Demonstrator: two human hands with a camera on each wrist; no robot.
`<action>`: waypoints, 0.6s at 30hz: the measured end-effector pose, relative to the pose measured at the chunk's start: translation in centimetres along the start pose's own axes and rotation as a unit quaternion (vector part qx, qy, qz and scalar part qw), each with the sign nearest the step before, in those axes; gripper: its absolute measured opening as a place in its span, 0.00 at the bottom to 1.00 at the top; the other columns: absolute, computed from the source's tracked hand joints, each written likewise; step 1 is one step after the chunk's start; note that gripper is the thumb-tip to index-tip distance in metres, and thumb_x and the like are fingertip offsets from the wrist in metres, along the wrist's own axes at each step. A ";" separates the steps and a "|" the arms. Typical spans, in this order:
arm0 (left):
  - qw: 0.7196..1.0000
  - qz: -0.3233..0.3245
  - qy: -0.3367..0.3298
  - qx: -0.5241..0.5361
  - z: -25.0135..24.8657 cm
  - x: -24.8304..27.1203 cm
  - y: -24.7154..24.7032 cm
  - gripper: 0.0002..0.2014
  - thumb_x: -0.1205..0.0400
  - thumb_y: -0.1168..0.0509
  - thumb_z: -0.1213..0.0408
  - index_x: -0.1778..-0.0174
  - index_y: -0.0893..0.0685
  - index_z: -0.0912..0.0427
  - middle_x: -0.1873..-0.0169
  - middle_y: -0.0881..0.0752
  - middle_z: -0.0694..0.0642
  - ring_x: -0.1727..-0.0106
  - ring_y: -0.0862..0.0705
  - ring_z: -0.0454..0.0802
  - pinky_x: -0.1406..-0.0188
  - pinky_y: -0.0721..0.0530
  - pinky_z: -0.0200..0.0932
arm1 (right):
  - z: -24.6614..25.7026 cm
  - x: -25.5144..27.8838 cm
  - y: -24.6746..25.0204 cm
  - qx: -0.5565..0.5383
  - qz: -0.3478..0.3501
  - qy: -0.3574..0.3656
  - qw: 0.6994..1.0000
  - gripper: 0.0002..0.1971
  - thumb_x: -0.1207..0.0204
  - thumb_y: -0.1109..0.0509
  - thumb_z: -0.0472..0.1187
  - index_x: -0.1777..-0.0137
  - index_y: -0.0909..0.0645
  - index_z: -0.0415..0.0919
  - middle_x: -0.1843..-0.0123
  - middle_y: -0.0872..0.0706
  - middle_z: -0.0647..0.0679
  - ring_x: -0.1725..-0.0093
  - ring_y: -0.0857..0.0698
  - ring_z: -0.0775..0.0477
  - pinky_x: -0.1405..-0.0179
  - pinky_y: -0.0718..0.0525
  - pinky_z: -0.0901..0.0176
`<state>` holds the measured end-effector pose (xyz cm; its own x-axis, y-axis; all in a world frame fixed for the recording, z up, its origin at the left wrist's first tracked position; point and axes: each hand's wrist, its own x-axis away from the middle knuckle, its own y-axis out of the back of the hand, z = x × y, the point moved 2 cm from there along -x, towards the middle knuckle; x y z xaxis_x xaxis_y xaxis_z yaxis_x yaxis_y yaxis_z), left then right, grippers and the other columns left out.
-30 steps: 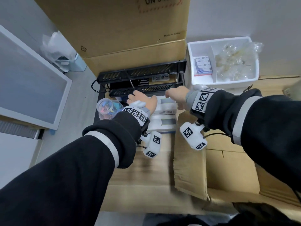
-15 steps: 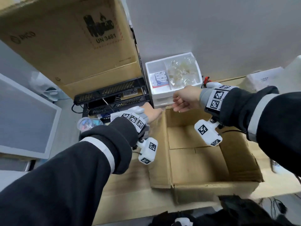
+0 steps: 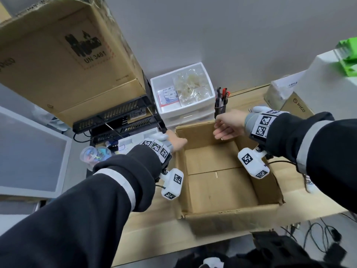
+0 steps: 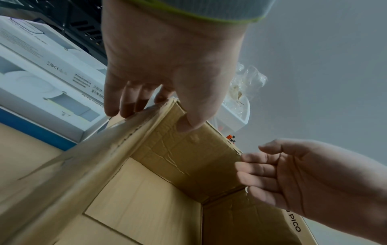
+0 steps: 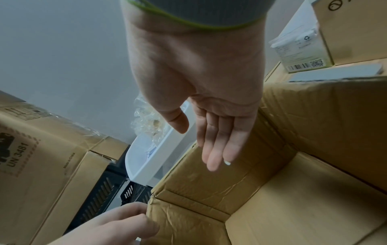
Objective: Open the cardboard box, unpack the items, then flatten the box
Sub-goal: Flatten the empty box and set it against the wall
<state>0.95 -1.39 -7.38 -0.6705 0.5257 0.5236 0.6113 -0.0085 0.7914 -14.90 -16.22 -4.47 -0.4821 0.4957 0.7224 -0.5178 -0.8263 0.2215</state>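
Note:
An empty brown cardboard box (image 3: 222, 182) stands open on flattened cardboard, its flaps spread outward. My left hand (image 3: 176, 142) grips its far left corner; in the left wrist view the left hand (image 4: 155, 117) has the thumb inside the wall and the fingers outside. My right hand (image 3: 222, 130) hovers open over the far wall near the right corner, and the right wrist view shows this hand (image 5: 199, 145) with straight fingers holding nothing. A white product box (image 3: 135, 141) and a clear cup of colourful bits (image 3: 94, 155) lie left of the box.
A large brown carton marked UN 3481 (image 3: 67, 60) sits on a black rack (image 3: 116, 117) at the back left. Behind the box are a white drawer bin (image 3: 183, 93) and a pen cup (image 3: 220, 107). A PICO carton (image 3: 295, 105) stands right; cables (image 3: 318, 238) hang at lower right.
Both hands left the white product box and moved right to the cardboard box. My left hand took hold of its far left corner; the right hand came over the far wall.

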 end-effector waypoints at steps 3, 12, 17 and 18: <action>0.999 -0.021 -0.005 -0.037 0.2 0.0 -0.1 0.11 0.23 0.32 0.59 0.60 0.28 0.59 0.66 0.22 0.55 0.53 0.14 0.58 0.45 0.14 0.46 | -0.8 -0.2 0.2 -0.004 -0.004 -0.006 1.000 0.11 0.18 0.39 0.41 0.49 0.19 0.34 0.56 0.08 0.38 0.59 0.08 0.40 0.54 0.11 0.51; 0.998 -0.040 -0.034 -0.036 1.5 -0.3 -0.5 0.33 0.21 0.33 0.68 0.18 0.33 0.55 0.37 0.19 0.60 0.39 0.18 0.60 0.44 0.24 0.47 | -2.2 -0.6 1.4 0.005 -0.004 -0.017 1.000 0.11 0.17 0.40 0.41 0.48 0.19 0.35 0.52 0.09 0.38 0.57 0.09 0.41 0.52 0.12 0.50; 0.991 -0.043 -0.042 -0.118 0.5 0.4 0.3 0.33 0.18 0.36 0.69 0.16 0.37 0.54 0.29 0.21 0.64 0.32 0.19 0.63 0.33 0.22 0.50 | -2.5 -0.8 2.6 0.009 -0.032 -0.020 0.999 0.11 0.17 0.40 0.42 0.48 0.20 0.34 0.55 0.10 0.39 0.59 0.11 0.41 0.55 0.12 0.51; 0.988 -0.044 -0.046 -0.138 0.4 0.6 0.4 0.32 0.17 0.37 0.69 0.15 0.39 0.55 0.30 0.21 0.64 0.33 0.18 0.62 0.33 0.21 0.49 | -2.6 -0.9 2.8 0.009 -0.037 -0.020 0.999 0.11 0.17 0.39 0.41 0.48 0.19 0.34 0.54 0.10 0.38 0.58 0.11 0.41 0.55 0.12 0.51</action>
<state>0.94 -0.76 -6.87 -0.6662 0.6104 0.4285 0.4058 -0.1853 0.8950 -17.72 -18.27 -6.22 -0.4143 0.5455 0.7286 -0.5378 -0.7925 0.2876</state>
